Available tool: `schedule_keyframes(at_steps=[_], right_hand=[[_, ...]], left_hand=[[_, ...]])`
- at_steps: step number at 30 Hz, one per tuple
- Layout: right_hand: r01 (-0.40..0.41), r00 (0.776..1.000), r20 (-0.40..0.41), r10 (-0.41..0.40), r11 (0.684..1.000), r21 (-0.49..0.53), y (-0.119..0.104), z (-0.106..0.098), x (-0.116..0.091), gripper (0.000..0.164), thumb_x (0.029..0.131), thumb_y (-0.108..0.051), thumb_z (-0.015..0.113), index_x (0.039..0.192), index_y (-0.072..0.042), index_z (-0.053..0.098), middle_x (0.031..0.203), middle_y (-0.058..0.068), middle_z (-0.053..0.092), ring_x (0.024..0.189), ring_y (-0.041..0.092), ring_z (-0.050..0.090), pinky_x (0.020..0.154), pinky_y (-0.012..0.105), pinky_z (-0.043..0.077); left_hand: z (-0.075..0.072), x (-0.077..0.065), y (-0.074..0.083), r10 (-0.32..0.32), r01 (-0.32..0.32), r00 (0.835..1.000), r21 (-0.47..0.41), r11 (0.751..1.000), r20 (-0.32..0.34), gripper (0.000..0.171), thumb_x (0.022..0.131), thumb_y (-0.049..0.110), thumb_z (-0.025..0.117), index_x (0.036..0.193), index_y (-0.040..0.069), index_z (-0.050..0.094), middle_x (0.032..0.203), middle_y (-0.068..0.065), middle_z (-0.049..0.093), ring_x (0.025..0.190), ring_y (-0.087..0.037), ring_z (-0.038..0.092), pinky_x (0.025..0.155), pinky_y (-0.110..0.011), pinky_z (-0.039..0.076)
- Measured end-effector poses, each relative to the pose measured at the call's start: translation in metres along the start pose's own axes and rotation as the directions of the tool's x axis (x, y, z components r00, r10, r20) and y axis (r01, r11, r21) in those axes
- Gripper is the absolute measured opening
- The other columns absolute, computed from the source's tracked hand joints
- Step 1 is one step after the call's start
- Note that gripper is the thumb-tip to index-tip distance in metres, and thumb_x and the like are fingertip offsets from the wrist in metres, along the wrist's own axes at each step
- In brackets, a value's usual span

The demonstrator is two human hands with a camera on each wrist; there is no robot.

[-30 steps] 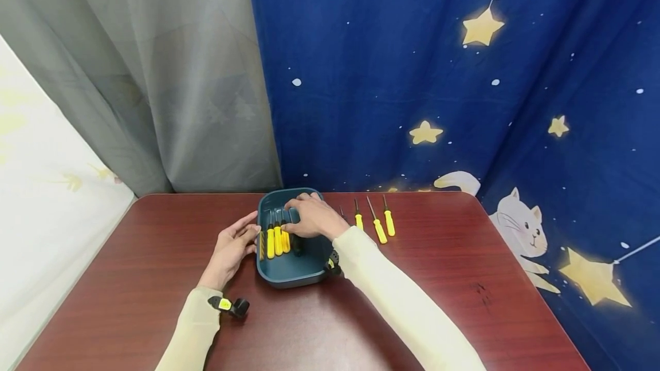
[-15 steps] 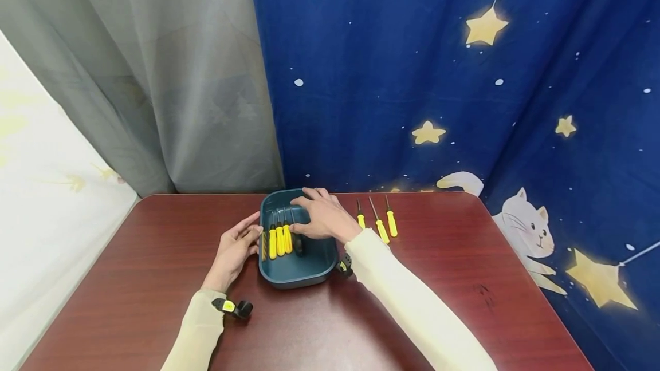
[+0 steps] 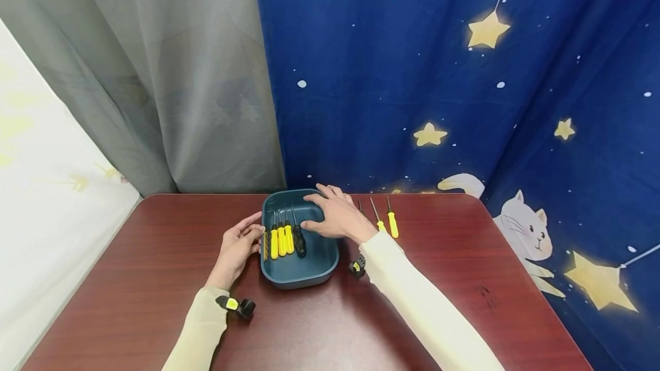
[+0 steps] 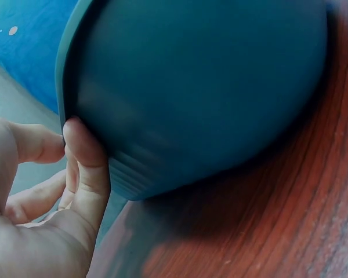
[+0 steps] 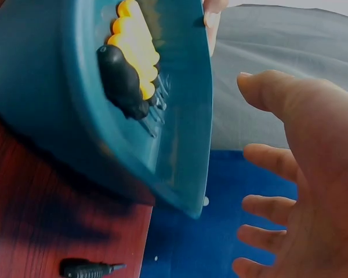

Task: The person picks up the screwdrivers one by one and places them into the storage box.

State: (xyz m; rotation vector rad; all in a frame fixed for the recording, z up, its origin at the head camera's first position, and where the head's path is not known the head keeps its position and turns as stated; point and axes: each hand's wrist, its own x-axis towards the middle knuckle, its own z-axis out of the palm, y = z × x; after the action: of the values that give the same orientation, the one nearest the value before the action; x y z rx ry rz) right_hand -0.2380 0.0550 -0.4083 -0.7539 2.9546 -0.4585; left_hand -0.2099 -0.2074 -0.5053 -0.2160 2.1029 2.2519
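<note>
A dark teal plastic bin (image 3: pixel 301 280) stands on the table. My left hand (image 3: pixel 234 249) pinches its left rim; the left wrist view shows the fingers (image 4: pixel 84 145) at the bin's edge. Inside lie yellow-handled screwdrivers (image 3: pixel 281 240) side by side, with a black-handled screwdriver (image 3: pixel 299 242) along their right. Over the bin's right rim hovers my right hand (image 3: pixel 340 215), holding nothing. Its fingers (image 5: pixel 267 159) are spread apart in the right wrist view. Right of the bin, a yellow-handled screwdriver (image 3: pixel 393 224) lies on the table beside others partly hidden by the right arm.
The reddish-brown wooden table (image 3: pixel 154 268) ends at a grey curtain (image 3: pixel 216 102) and a blue star-patterned curtain (image 3: pixel 361 102). In the right wrist view, a dark tool with a pointed tip (image 5: pixel 87 269) lies on the tabletop near the bin.
My right hand has moved right, away from the screwdrivers in the bin, uncovering the black-handled one. My left hand stays on the rim.
</note>
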Motion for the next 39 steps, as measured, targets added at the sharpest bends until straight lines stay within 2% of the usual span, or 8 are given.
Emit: schedule_keyframes(at_steps=[9,22,32,39], right_hand=[[-0.060,0.997,-0.038,0.061,0.998,0.024,0.018,0.001,-0.006,0.078,0.091,-0.060,0.069,0.157,-0.029,0.043,0.170,0.008,0.024,0.156,0.032,0.022,0.126,0.057,0.023],[-0.147,0.984,-0.092,0.152,0.987,0.058,0.046,-0.001,-0.020,0.081,0.090,-0.059,0.070,0.158,-0.026,0.040,0.170,0.011,0.024,0.156,0.034,0.022,0.124,0.060,0.026],[-0.208,0.972,-0.101,0.214,0.976,0.061,0.070,0.001,-0.028,0.081,0.091,-0.061,0.066,0.158,-0.025,0.039,0.169,0.013,0.024,0.156,0.037,0.022,0.125,0.063,0.022],[-0.231,0.966,-0.110,0.234,0.972,0.040,0.087,0.003,-0.035,0.082,0.093,-0.066,0.058,0.159,-0.023,0.038,0.169,0.015,0.024,0.155,0.041,0.023,0.125,0.065,0.019]], left_hand=[[-0.001,0.001,0.002,0.002,-0.001,1.000,0.017,1.000,-0.007,0.048,0.103,0.009,0.059,0.150,0.012,0.051,0.105,-0.008,0.063,0.072,-0.008,0.057,0.060,-0.019,0.054],[-0.001,0.000,0.001,-0.009,0.009,1.000,0.013,1.000,-0.008,0.048,0.102,0.010,0.060,0.150,0.014,0.052,0.106,-0.008,0.065,0.072,-0.008,0.057,0.059,-0.019,0.054],[0.002,-0.002,0.001,0.000,0.000,1.000,-0.005,1.000,-0.001,0.049,0.103,0.009,0.059,0.151,0.014,0.051,0.105,-0.007,0.064,0.072,-0.007,0.057,0.060,-0.019,0.054],[0.001,-0.002,-0.001,0.004,-0.004,1.000,-0.011,1.000,0.007,0.049,0.103,0.008,0.058,0.150,0.014,0.051,0.106,-0.007,0.064,0.071,-0.007,0.057,0.059,-0.018,0.053]])
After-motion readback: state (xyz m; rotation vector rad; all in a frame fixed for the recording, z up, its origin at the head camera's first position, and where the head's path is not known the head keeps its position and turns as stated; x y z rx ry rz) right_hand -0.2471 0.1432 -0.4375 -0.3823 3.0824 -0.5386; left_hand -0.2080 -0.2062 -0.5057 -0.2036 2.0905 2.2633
